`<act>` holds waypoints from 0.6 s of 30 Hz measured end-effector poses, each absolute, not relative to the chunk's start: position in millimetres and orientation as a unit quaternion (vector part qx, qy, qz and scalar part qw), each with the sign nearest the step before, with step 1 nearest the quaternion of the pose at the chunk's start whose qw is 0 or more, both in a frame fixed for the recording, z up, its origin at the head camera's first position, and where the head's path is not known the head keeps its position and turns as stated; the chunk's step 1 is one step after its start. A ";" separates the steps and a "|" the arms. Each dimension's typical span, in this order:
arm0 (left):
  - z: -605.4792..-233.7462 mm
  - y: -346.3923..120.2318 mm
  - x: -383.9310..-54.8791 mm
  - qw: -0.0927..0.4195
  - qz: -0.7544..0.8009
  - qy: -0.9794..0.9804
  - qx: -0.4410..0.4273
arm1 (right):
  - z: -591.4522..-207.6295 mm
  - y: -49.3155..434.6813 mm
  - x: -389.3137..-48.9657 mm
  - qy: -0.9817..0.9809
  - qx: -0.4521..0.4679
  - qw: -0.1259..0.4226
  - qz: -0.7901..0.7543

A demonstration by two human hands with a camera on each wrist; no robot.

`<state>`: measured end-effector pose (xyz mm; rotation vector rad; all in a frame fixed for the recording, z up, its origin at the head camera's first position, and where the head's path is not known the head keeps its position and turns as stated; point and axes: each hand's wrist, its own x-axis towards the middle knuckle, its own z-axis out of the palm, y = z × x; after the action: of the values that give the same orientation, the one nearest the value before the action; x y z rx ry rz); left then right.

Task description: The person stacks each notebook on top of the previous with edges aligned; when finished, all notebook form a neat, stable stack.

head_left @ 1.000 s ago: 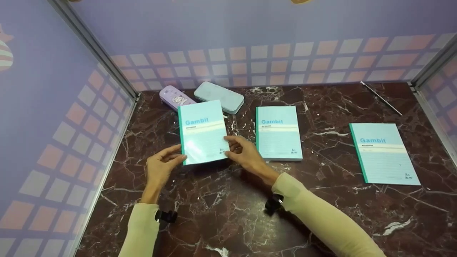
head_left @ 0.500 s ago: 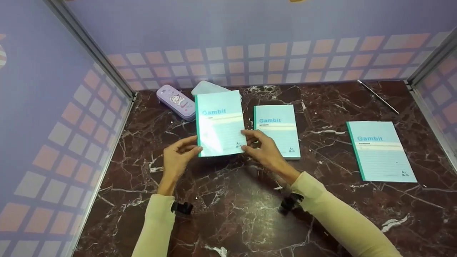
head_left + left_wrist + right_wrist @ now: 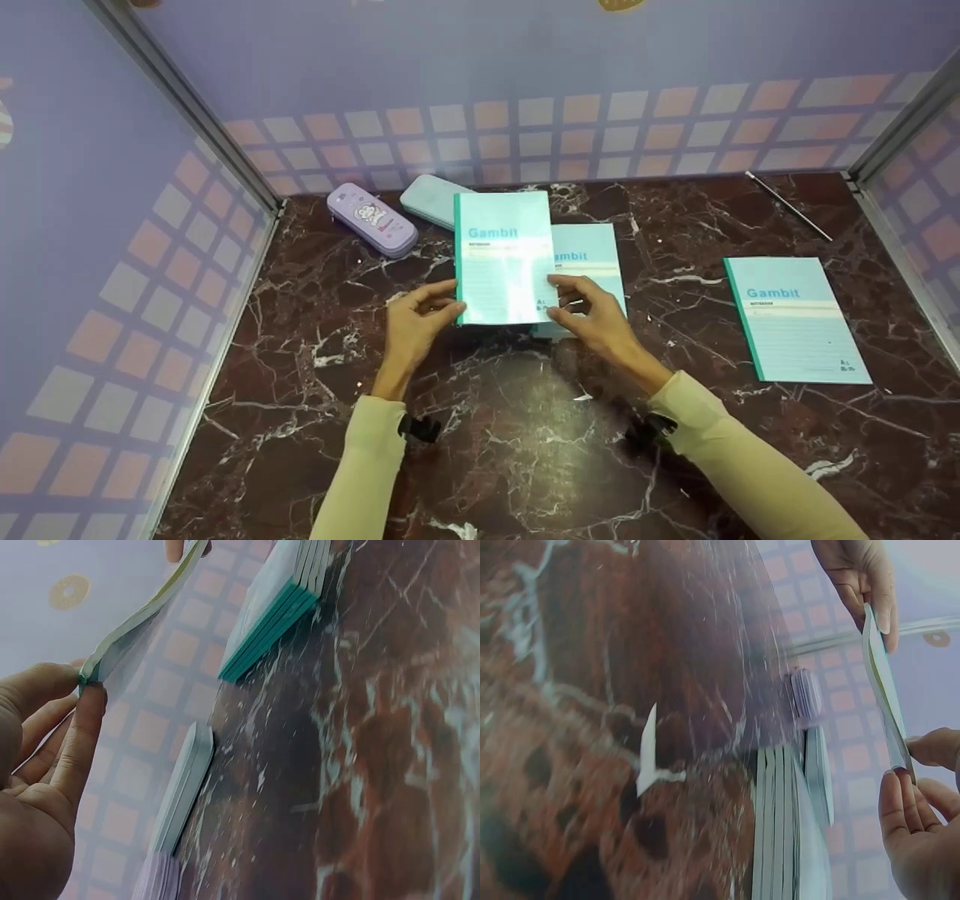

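Both hands hold one light-blue notebook [image 3: 504, 262] marked "Gambit" above the table. My left hand [image 3: 418, 322] pinches its green spine near the lower left corner, thumb on the cover. At the opposite edge, my right hand [image 3: 596, 319] pinches it between thumb and fingers. In the wrist views the held notebook [image 3: 142, 615] is clear of the surface and slightly bent. Behind and partly under it in the head view lies a stack of notebooks [image 3: 592, 255], whose several layers show in the left wrist view. A single notebook [image 3: 799, 322] lies farther right.
A purple pencil case [image 3: 373, 220] and a pale blue case [image 3: 431, 199], partly hidden by the held notebook, lie at the back left. A thin pencil-like stick [image 3: 789, 205] lies at the back right. Patterned panels [image 3: 525, 135] edge the dark marbled table [image 3: 525, 450].
Both hands have carried the notebook rightward from in front of the cases until it overlaps the stack in the head view. The purple case is now fully uncovered.
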<state>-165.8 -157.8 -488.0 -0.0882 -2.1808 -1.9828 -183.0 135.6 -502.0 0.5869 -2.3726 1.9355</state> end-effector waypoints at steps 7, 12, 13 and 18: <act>-497.7 -139.0 -172.0 0.084 -0.678 -0.728 -0.049 | -508.0 153.0 -181.7 -0.770 0.157 0.023 0.618; -503.4 -126.9 -175.4 0.071 -0.674 -0.733 -0.056 | -511.7 164.6 -180.7 -0.787 0.138 0.033 0.600; -504.6 -124.7 -176.1 0.068 -0.671 -0.736 -0.056 | -512.5 167.0 -180.5 -0.790 0.134 0.035 0.597; -512.0 -115.8 -177.9 0.052 -0.650 -0.756 -0.053 | -517.1 177.7 -179.1 -0.801 0.123 0.040 0.584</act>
<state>-177.9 -115.8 -512.0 -0.1608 -2.3010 -1.9776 -179.1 177.7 -517.1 0.3755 -2.4558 1.7902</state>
